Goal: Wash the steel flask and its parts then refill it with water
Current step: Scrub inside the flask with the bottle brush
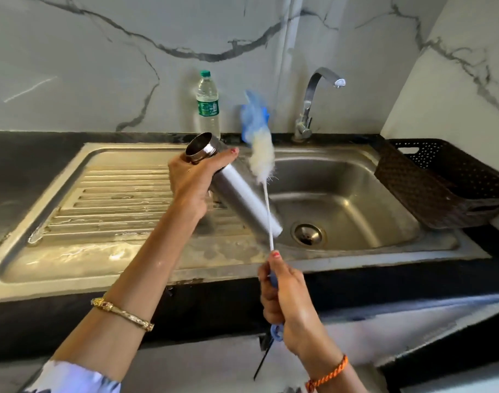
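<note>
My left hand (194, 180) grips the steel flask (237, 191) near its open mouth. The flask is tilted, mouth up and to the left, base down over the sink basin (356, 199). My right hand (285, 302) holds the blue handle of a long bottle brush (261, 154). The brush points upward, its white and blue bristle head outside the flask, just right of the mouth and blurred. The thin white stem crosses in front of the flask's lower body.
A curved steel tap (313, 103) stands behind the basin; no water is seen running. A plastic water bottle (208, 104) with a green cap stands by the marble wall. A ribbed steel drainboard (115, 199) lies to the left. A dark perforated basket (441, 182) sits at the right.
</note>
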